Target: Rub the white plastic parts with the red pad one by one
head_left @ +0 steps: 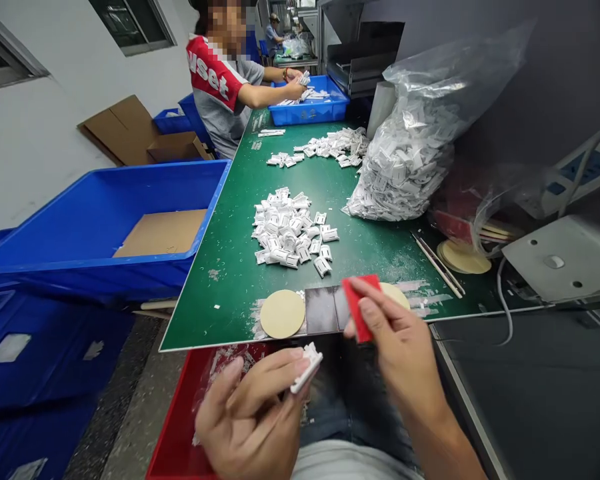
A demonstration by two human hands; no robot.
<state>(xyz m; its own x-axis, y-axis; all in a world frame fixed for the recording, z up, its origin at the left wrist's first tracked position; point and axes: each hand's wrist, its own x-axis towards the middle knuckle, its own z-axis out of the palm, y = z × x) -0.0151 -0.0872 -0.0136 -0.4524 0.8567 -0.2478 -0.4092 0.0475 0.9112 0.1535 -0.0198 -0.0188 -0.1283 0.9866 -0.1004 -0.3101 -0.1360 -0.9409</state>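
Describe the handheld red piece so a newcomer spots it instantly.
Find the green table and follow its near edge to the dark plates. Seen over their right end, the right hand grips the red piece. Unlike the red bin below, it is small and flat; the neighbouring discs are beige.

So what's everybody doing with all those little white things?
The person's left hand holds a small white piece, and the right hand holds a flat red piece, apart from it. A loose pile of similar pieces lies ahead on the green table, with a clear bag holding more to its right. Farther back, a co-worker's hands hold white pieces over a blue bin.
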